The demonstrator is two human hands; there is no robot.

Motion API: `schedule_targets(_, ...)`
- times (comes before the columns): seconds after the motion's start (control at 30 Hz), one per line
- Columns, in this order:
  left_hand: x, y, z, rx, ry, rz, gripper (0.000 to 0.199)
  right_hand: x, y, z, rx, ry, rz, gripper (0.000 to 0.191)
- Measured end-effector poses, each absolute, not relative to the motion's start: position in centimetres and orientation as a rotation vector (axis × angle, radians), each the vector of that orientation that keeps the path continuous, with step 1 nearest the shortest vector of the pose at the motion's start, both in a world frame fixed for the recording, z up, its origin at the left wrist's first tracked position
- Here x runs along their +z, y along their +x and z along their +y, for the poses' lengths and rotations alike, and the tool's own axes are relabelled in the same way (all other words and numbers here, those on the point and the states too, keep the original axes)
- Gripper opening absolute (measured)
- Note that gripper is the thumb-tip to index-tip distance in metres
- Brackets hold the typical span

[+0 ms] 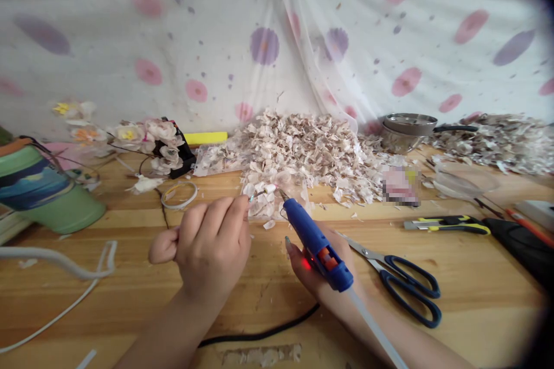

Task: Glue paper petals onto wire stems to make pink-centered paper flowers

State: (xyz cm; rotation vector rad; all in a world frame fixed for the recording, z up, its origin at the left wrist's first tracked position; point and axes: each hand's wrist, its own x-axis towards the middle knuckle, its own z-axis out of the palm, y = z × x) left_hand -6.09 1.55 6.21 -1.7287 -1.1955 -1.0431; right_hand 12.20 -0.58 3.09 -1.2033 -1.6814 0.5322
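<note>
One glue gun (315, 244), one pair of scissors (400, 277) and one utility knife (448, 223) lie or are held on the wooden worktop (130, 277), with two heaps of pale petals: the large heap (303, 150) at the middle of the back edge and a second heap (497, 138) toward the back right corner. One steel pan (409, 130) stands between them.

The glue gun is blue with an orange trigger and a lit red lamp; a white glue stick juts from its rear toward the front edge, and a black cord (259, 334) trails along the front.

The right hand (322, 271) is wrapped around the gun's grip, nozzle aimed toward the back edge. The left hand (210, 248) is closed, fingers pinching a small white piece on a thin wire (265, 190). The nozzle tip sits just beside that piece, right of the left fingertips.

One green cup (47, 190) lies tilted at the left edge, near one cluster of finished flowers (142, 135) and one white ring (179, 195).
</note>
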Motion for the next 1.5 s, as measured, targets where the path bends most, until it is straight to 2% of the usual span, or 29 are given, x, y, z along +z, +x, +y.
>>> schedule_targets(0.8, 6.1, -6.5, 2.0, -0.991, -1.709, -1.057, 0.017, 2.7, 12.1, -0.3, 0.468, -1.226, -1.636, 0.031)
schedule_targets(1.3, 5.9, -6.7, 2.0, -1.019, -1.676, -1.159, 0.017, 3.4, 12.1, -0.5, 0.547, -1.243, -1.545, 0.033)
schedule_targets(1.5, 6.7, -7.6, 2.3, -1.071, -1.662, -1.208, 0.016, 3.6, 12.3, -0.4, 0.605, -1.201, -1.488, 0.025)
